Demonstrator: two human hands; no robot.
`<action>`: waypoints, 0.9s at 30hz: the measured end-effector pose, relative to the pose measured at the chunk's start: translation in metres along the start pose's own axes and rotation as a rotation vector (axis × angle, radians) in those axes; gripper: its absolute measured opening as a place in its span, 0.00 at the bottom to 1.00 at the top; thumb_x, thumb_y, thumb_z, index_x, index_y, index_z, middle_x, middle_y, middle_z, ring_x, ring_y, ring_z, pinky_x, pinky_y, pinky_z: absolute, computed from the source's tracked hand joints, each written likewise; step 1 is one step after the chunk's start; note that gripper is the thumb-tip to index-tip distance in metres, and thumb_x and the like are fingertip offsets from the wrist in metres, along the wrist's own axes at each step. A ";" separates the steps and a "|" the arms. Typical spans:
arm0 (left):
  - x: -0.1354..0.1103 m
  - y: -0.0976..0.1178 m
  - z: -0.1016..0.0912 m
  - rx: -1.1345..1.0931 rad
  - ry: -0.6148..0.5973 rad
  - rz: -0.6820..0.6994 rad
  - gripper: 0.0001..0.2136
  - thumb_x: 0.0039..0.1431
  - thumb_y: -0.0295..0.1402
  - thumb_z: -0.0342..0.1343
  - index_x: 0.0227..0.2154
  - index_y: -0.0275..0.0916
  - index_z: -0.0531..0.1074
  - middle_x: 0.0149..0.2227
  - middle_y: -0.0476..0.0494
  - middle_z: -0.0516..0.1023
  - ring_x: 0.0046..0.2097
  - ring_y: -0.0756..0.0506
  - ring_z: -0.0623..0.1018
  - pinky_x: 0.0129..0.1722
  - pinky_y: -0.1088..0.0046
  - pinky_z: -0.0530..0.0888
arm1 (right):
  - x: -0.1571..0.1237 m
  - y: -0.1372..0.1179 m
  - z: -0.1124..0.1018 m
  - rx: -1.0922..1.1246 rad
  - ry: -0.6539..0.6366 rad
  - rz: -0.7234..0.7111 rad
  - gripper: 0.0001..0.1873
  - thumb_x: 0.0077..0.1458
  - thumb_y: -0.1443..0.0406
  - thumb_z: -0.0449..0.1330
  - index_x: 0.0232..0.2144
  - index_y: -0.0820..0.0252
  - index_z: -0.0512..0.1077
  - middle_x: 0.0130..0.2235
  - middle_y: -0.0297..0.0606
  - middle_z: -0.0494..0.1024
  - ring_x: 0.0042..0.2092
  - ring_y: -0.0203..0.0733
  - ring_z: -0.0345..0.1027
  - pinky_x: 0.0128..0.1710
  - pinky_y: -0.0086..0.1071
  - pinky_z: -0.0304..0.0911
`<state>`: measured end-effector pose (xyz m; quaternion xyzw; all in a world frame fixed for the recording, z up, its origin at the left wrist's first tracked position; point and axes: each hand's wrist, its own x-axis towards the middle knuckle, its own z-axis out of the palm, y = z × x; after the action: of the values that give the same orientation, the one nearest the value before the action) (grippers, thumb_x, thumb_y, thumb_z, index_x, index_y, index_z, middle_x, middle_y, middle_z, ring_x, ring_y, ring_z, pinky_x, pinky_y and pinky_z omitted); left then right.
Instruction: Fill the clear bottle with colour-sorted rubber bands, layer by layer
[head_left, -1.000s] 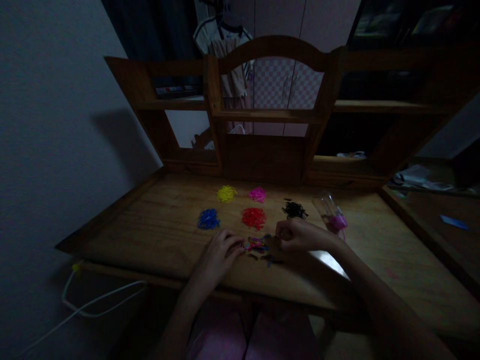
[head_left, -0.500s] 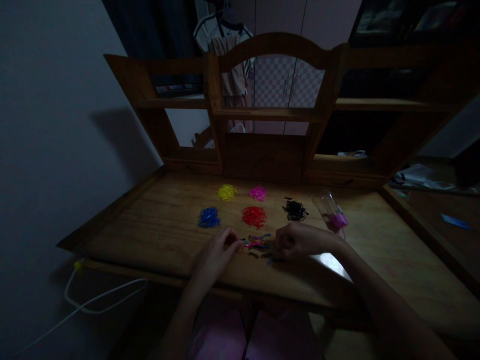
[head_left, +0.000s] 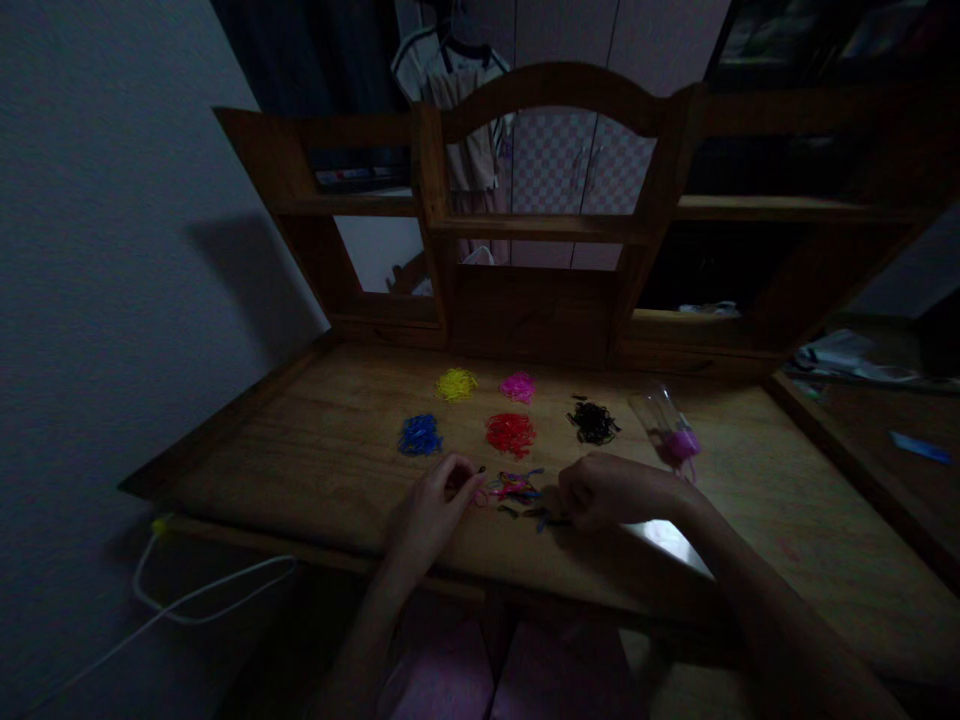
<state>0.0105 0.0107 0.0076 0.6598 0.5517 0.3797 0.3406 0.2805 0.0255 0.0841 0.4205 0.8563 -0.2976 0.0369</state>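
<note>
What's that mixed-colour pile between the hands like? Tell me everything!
The mixed-colour pile is a small, loose tangle of thin strands that look like rubber bands, with pink and blue showing most clearly. It lies on the wooden desk, nearer the person than the red pile, between the left hand and right hand. It's too dim to tell whether fingers touch it.

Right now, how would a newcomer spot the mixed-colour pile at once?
On the wooden desk, look toward its near edge. Between the left hand and right hand lies the mixed-colour pile. Unlike the all-red pile just behind it, it combines pink, blue and other colours.
</note>
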 end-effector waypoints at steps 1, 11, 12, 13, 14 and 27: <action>0.000 -0.001 0.000 -0.001 0.002 -0.002 0.10 0.60 0.42 0.54 0.32 0.41 0.70 0.31 0.50 0.76 0.35 0.48 0.77 0.36 0.75 0.70 | 0.000 0.001 0.000 -0.002 -0.001 0.004 0.07 0.43 0.68 0.62 0.30 0.60 0.76 0.29 0.33 0.77 0.29 0.35 0.66 0.25 0.26 0.52; 0.001 -0.002 -0.002 0.000 0.018 -0.014 0.09 0.58 0.42 0.56 0.31 0.42 0.71 0.31 0.50 0.77 0.35 0.47 0.77 0.36 0.76 0.70 | 0.000 0.003 0.000 0.053 0.002 -0.053 0.10 0.49 0.60 0.64 0.32 0.60 0.76 0.29 0.32 0.75 0.29 0.34 0.65 0.25 0.26 0.53; 0.001 -0.002 -0.002 -0.004 0.014 -0.016 0.09 0.58 0.42 0.56 0.31 0.42 0.71 0.30 0.50 0.77 0.35 0.47 0.77 0.36 0.76 0.70 | 0.000 0.002 0.000 0.051 0.001 -0.055 0.11 0.48 0.59 0.64 0.32 0.60 0.76 0.29 0.33 0.75 0.28 0.34 0.65 0.25 0.26 0.52; 0.001 -0.002 -0.003 -0.010 0.010 -0.017 0.10 0.58 0.42 0.56 0.31 0.41 0.71 0.30 0.50 0.77 0.34 0.47 0.77 0.36 0.76 0.70 | 0.000 0.002 0.000 0.045 0.001 -0.056 0.11 0.48 0.59 0.65 0.32 0.60 0.76 0.29 0.33 0.75 0.28 0.34 0.65 0.25 0.26 0.52; 0.001 -0.002 -0.003 -0.015 0.006 -0.015 0.10 0.58 0.42 0.56 0.31 0.41 0.71 0.30 0.50 0.77 0.34 0.47 0.77 0.36 0.76 0.70 | 0.001 0.001 0.000 0.035 0.002 -0.057 0.10 0.47 0.60 0.65 0.32 0.60 0.76 0.29 0.33 0.76 0.28 0.34 0.65 0.24 0.26 0.51; 0.000 0.000 -0.004 -0.050 0.018 -0.025 0.09 0.57 0.41 0.57 0.30 0.41 0.71 0.30 0.51 0.77 0.34 0.48 0.77 0.36 0.76 0.71 | 0.005 -0.004 0.009 -0.055 0.057 -0.053 0.06 0.42 0.67 0.63 0.29 0.58 0.75 0.27 0.31 0.76 0.28 0.35 0.64 0.25 0.27 0.50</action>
<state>0.0070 0.0108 0.0090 0.6408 0.5534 0.3951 0.3564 0.2732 0.0223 0.0774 0.4050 0.8756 -0.2626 0.0160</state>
